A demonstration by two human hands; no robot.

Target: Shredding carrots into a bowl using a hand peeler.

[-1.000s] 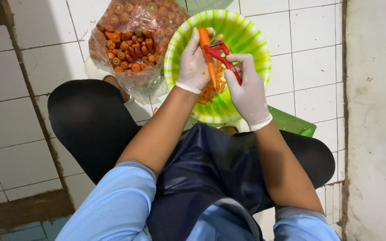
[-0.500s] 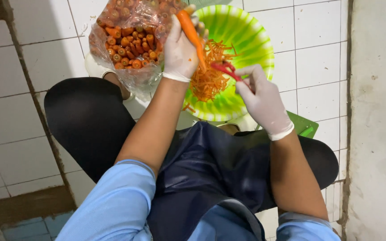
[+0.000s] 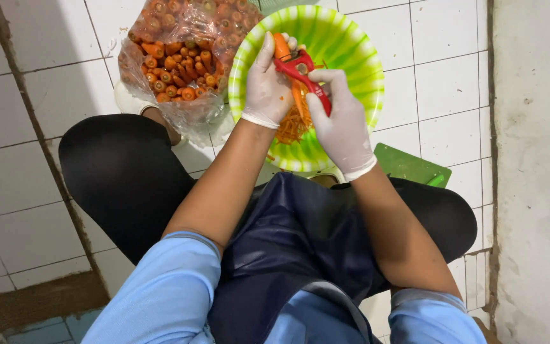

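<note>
My left hand [image 3: 266, 86], in a white glove, grips an orange carrot [image 3: 281, 46] over a green striped bowl [image 3: 351, 60]. My right hand [image 3: 342, 121], also gloved, holds a red peeler [image 3: 303, 70] with its head pressed against the carrot near its far end. Orange peelings [image 3: 289, 127] lie heaped in the bowl under both hands. The lower part of the carrot is hidden behind my hands.
A clear plastic bag of carrots [image 3: 179, 57] sits on the white tiled floor to the left of the bowl. A green board [image 3: 412, 167] lies by my right knee. A dark apron [image 3: 300, 255] covers my lap. A rough grey wall [image 3: 536, 159] runs along the right.
The carrot came back from the left over the bowl's middle. My right hand rose from the bowl's right and set the peeler on the carrot's far end.
</note>
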